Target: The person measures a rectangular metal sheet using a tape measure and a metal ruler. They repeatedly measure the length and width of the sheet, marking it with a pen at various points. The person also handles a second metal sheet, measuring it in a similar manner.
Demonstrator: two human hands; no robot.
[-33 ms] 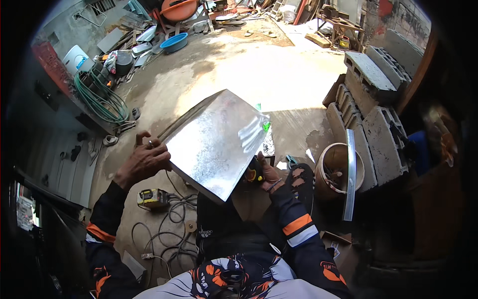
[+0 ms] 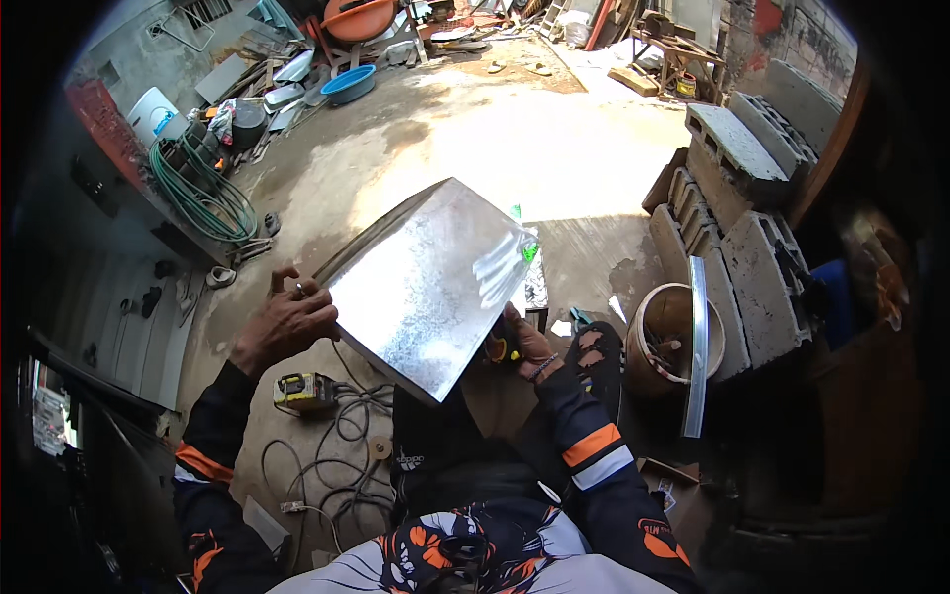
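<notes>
A shiny sheet-metal box (image 2: 426, 287) with folded sides is tilted in front of me, above my lap. My left hand (image 2: 284, 322) grips its left edge with bent fingers, a ring on one of them. At the lower right edge, my right hand (image 2: 532, 345) is closed round a black-and-yellow hand tool (image 2: 503, 349). The metal and my fingers hide much of that tool, so its kind is unclear. Bright green shows at the box's right corner (image 2: 530, 252).
A yellow-and-black boxy device (image 2: 305, 392) and tangled cable (image 2: 346, 445) lie at lower left. To the right, a metal strip (image 2: 696, 346) leans across a round bin (image 2: 653, 327), beside stacked concrete blocks (image 2: 757, 267). A green hose (image 2: 198, 198) and blue basin (image 2: 348, 85) are farther off.
My right hand and the tool have shifted very slightly at the box's edge. My left hand and the box look almost unmoved.
</notes>
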